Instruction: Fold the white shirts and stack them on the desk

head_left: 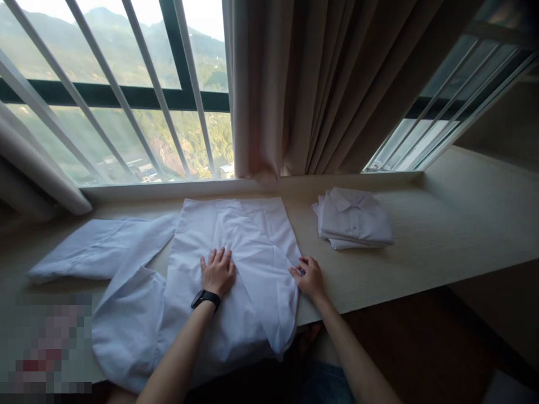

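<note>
Centrally, a white shirt (236,269) lies spread on the pale wooden ledge (442,235), both hands on it.

Its left sleeve reaches toward the left of the frame. The left hand (218,272), a black watch (206,298) at its wrist, presses flat with fingers released; the right hand (309,276) pinches the shirt's right edge. Right of centre sits a stack of folded shirts (353,224); above hangs a beige curtain (303,84) beside the barred window (118,90).

Spread shirt (236,264) on table (442,235), folded stack (353,224) right, curtain (303,84) behind
</note>
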A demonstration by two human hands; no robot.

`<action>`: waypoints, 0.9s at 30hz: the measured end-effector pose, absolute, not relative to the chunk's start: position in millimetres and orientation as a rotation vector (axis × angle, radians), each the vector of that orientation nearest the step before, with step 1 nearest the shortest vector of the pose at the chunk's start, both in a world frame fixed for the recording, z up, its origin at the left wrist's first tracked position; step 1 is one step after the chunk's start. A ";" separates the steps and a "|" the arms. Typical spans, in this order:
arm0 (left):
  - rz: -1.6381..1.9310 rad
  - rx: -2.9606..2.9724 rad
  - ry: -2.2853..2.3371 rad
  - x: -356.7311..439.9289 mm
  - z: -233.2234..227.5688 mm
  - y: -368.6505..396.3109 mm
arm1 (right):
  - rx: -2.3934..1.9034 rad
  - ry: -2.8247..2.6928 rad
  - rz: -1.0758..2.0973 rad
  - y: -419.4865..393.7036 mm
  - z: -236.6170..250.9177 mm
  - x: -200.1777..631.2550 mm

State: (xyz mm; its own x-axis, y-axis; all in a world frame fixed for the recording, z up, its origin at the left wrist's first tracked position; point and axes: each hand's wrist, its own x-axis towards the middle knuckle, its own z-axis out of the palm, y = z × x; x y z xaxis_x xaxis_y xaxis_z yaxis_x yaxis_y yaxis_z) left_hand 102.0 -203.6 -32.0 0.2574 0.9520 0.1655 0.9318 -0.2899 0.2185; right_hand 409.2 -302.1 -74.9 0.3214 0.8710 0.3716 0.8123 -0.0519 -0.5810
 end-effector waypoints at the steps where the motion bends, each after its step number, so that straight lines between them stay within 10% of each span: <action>1: 0.417 2.431 1.824 101.4 -32.7 -204.5 | -1.855 -1.482 0.120 -300.7 -74.9 409.7; 27: 1.102 0.992 1.491 130.0 -29.0 19.9 | -1.742 -1.348 0.214 -291.4 -63.8 409.2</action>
State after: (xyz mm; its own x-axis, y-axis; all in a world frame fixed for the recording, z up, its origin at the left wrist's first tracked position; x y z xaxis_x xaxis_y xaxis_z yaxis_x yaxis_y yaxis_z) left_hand 130.0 19.9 -29.0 -0.1720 0.9557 -0.2387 0.0527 0.2509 0.9666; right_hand 409.2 -291.4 -63.8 0.3916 0.8442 0.3660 0.6891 -0.0054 -0.7247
